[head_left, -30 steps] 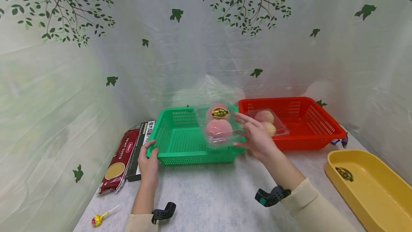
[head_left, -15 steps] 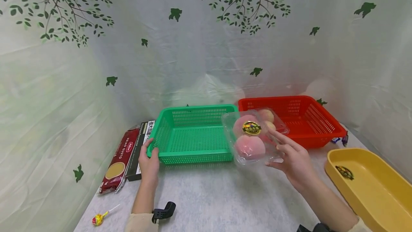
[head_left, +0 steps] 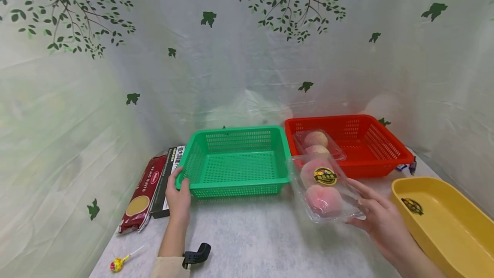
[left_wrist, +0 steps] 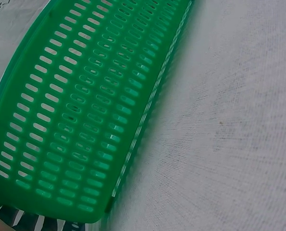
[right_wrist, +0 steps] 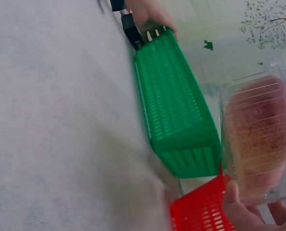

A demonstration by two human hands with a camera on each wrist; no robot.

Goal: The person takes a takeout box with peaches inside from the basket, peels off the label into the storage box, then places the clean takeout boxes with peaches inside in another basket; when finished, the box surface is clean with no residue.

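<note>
My left hand (head_left: 179,198) grips the front left corner of the green plastic basket (head_left: 239,188), thumb over the rim. That basket holds nothing; its slotted side fills much of the left wrist view. My right hand (head_left: 387,224) holds a clear plastic box of peaches (head_left: 323,200) by its right side, raised in front of the red basket (head_left: 366,170). Two pink peaches and a black and gold label show through the lid. In the right wrist view the underside of the peach box (right_wrist: 258,130) is seen, with thumb and fingers at its edge.
A second clear box of paler peaches (head_left: 315,139) lies in the red basket. A yellow tray (head_left: 447,222) stands at right. On the left lie a dark red packet (head_left: 143,196), a black box (head_left: 162,196) and a lollipop (head_left: 117,264). A printed curtain hangs behind.
My right hand has carried the peach box from over the green basket rightward and toward me, past the front of the red basket. My left hand has kept its grip on the green basket.
</note>
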